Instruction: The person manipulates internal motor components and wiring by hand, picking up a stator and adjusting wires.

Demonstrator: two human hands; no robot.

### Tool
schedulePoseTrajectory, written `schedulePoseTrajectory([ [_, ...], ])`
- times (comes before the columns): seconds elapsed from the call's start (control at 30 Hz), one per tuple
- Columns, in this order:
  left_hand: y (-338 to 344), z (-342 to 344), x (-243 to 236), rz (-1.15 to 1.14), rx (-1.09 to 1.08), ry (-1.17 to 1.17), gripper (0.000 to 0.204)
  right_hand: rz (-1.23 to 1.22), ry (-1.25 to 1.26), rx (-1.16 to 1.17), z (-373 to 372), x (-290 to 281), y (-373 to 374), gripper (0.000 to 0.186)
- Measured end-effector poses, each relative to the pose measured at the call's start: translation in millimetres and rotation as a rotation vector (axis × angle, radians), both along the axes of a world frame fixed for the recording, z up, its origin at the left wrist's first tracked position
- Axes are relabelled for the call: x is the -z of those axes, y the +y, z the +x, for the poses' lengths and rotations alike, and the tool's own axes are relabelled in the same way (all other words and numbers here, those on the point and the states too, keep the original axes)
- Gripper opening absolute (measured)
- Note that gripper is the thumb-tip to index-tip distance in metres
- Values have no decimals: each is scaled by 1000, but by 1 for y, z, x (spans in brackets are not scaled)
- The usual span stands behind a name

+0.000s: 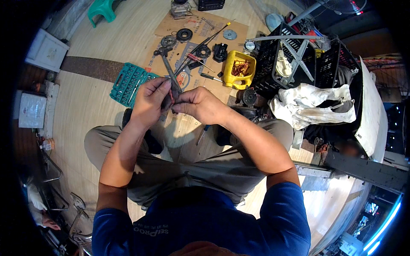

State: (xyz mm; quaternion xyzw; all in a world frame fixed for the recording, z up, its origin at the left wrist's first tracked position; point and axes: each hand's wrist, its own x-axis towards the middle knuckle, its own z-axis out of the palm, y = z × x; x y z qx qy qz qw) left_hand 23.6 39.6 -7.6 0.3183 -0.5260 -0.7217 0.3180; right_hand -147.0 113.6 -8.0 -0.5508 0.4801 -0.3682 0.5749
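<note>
In front of my body, both hands are close together over the cardboard. My left hand (151,100) pinches a small dark part with a reddish strand (172,97). The thumb and fingers of my right hand (200,104) are pinched at the same part's lower side. Its exact kind is too small and too covered by fingers to tell. Just beyond my hands lies a long grey metal tool (170,67) with a wider head. A teal socket set case (128,83) lies open to the left. Past my right hand are a black-handled screwdriver (209,77) and a red-handled screwdriver (197,59).
A cut-open yellow jug (228,77) holds copper-coloured pieces. Round dark parts (184,35) lie on the cardboard (160,27). Black crates (273,55) and a white cloth (311,106) stand at the right. A green stool (101,12) is far left; another person's hand (51,224) shows lower left.
</note>
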Motion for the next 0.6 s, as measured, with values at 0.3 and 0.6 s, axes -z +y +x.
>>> schedulePoseTrajectory([
  [0.3,-15,2,11,209,100,294,22,-204,48,107,6,-2,0,19],
  [0.6,-4,-5,1,-132,-68,-196,19,-344,446,163,2,9,0,20],
])
